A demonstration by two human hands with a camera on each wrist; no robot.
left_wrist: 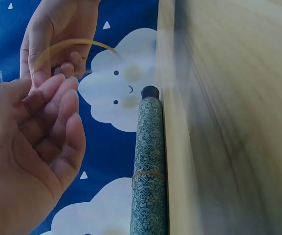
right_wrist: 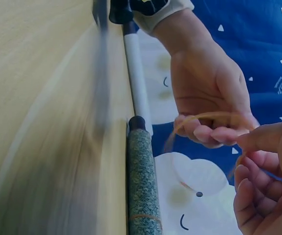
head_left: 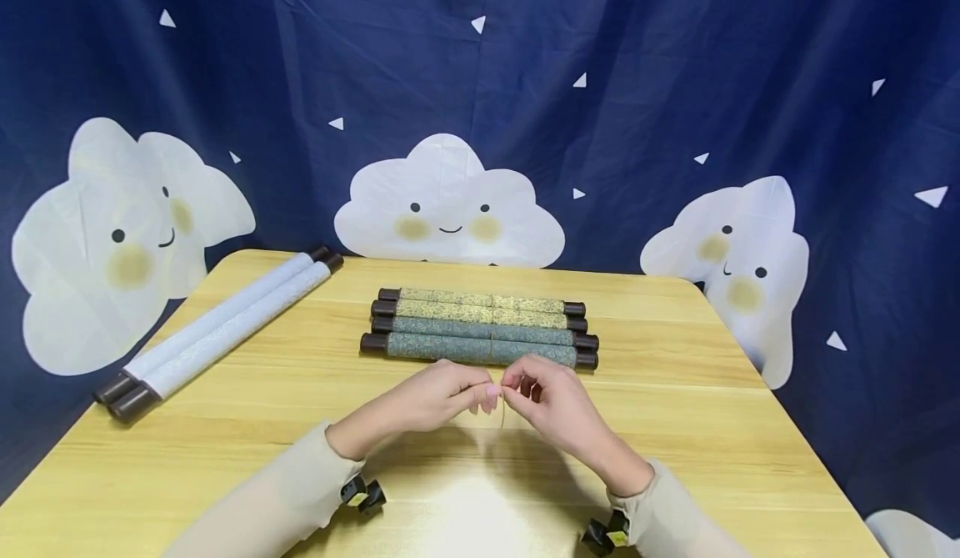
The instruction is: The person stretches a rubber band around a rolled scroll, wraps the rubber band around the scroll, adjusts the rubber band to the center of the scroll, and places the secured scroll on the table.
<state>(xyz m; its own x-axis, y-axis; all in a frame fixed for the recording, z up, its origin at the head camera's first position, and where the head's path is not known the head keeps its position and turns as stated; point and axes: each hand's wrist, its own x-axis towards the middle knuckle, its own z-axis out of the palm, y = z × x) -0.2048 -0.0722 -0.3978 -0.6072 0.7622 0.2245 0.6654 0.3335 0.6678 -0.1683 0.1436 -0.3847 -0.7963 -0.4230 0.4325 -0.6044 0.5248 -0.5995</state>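
Above the table, my left hand (head_left: 441,394) and right hand (head_left: 557,401) meet at the fingertips. Between them is a thin amber rubber band (right_wrist: 206,115), pinched by the thumb and finger of each hand; its slack curves in an arc in both wrist views and hangs down in the head view. Just beyond the hands lie two blue-green patterned scrolls (head_left: 450,347) with dark end knobs. A thin band (left_wrist: 149,173) circles the nearer one. Behind them, side by side, are two yellow patterned scrolls (head_left: 450,311), also banded near the middle.
Two pale bluish-white scrolls (head_left: 225,333) lie slanted along the left side of the wooden table (head_left: 675,424). A dark blue curtain (head_left: 615,32) with clouds and white triangles hangs behind the table and around its sides.
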